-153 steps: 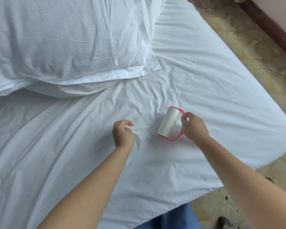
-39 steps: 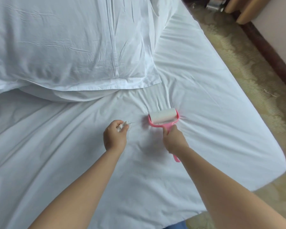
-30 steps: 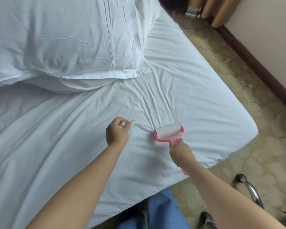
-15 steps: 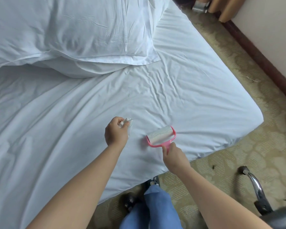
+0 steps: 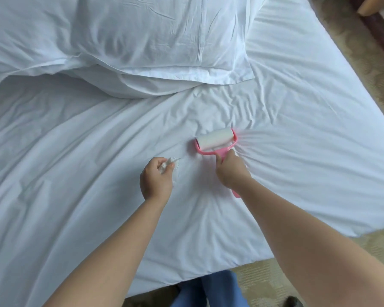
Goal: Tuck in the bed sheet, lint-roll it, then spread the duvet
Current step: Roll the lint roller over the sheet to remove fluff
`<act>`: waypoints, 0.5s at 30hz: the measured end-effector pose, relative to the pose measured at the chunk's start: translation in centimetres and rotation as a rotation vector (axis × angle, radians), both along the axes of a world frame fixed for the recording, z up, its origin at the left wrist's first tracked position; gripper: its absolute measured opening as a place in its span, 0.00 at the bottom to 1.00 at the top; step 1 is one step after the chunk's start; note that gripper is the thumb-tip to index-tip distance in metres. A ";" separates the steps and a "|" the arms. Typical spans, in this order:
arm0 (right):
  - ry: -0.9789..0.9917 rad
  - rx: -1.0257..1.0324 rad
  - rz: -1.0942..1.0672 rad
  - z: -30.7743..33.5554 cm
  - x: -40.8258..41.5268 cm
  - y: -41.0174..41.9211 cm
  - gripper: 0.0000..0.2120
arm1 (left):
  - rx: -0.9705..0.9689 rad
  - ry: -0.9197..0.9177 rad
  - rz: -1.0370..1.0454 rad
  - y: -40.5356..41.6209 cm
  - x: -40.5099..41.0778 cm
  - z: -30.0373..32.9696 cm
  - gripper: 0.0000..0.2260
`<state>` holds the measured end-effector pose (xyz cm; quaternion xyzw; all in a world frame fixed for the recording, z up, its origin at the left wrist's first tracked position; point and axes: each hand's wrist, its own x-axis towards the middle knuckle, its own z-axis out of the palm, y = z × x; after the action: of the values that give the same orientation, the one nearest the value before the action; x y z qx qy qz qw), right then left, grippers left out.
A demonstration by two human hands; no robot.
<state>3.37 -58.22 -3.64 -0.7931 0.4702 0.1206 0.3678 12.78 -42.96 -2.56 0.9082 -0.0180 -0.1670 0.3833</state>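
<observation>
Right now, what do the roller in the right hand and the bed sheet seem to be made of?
Lint roller: its pink frame looks like smooth moulded plastic with an even colour; the white drum seems to be matte sticky paper. The right hand grips its handle.
Bed sheet: white woven cloth, probably cotton, matte, with fine creases fanning out beside the roller.

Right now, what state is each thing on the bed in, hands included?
Bed sheet: spread, wrinkled.
Lint roller: on the sheet, held by its handle.
Right hand: gripping the roller handle.
Left hand: pinching a crumpled white scrap.
Pillows: stacked at the head.
</observation>
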 end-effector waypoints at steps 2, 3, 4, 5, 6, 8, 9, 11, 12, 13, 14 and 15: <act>-0.024 -0.006 0.020 -0.3 2.6 -1.4 0.21 | -0.005 -0.018 0.011 -0.7 0.5 -0.2 0.08; -0.040 -0.004 0.025 -0.6 3.8 -2.2 0.21 | -0.006 -0.028 0.015 -1.0 0.8 -0.4 0.07; -0.052 0.002 0.029 -0.7 4.8 -2.8 0.22 | -0.004 -0.037 0.017 -1.1 0.9 -0.5 0.07; -0.060 0.011 0.032 -0.9 5.4 -3.3 0.22 | -0.002 -0.043 0.016 -1.2 1.0 -0.6 0.07; -0.064 0.017 0.030 -1.0 5.7 -3.5 0.22 | 0.000 -0.047 0.014 -1.2 1.0 -0.6 0.07; -0.061 0.025 0.017 -0.9 4.8 -2.9 0.22 | 0.007 -0.048 0.014 -0.9 0.8 -0.5 0.07; -0.053 0.025 0.011 -0.9 3.6 -2.3 0.22 | 0.014 -0.046 0.016 -0.7 0.6 -0.5 0.08; -0.030 0.023 0.002 -0.7 0.3 -0.4 0.21 | 0.021 -0.043 0.014 0.1 0.0 -0.2 0.08; -0.022 0.022 -0.004 -0.5 -1.5 0.6 0.20 | 0.019 -0.042 0.008 0.5 -0.3 0.1 0.08; -0.011 0.020 -0.015 -0.1 -3.2 1.5 0.20 | 0.018 -0.043 0.000 0.9 -0.6 0.4 0.08; 0.002 0.013 -0.025 0.3 -4.6 2.3 0.20 | 0.021 -0.047 -0.005 1.4 -1.0 0.8 0.08; 0.015 0.001 -0.030 0.7 -5.8 3.1 0.19 | 0.024 -0.054 -0.009 2.1 -1.4 1.1 0.09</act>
<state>-2.41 -55.16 -2.98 -0.7850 0.4848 0.1213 0.3662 11.41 -40.91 -1.45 0.9168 -0.0306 -0.1446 0.3711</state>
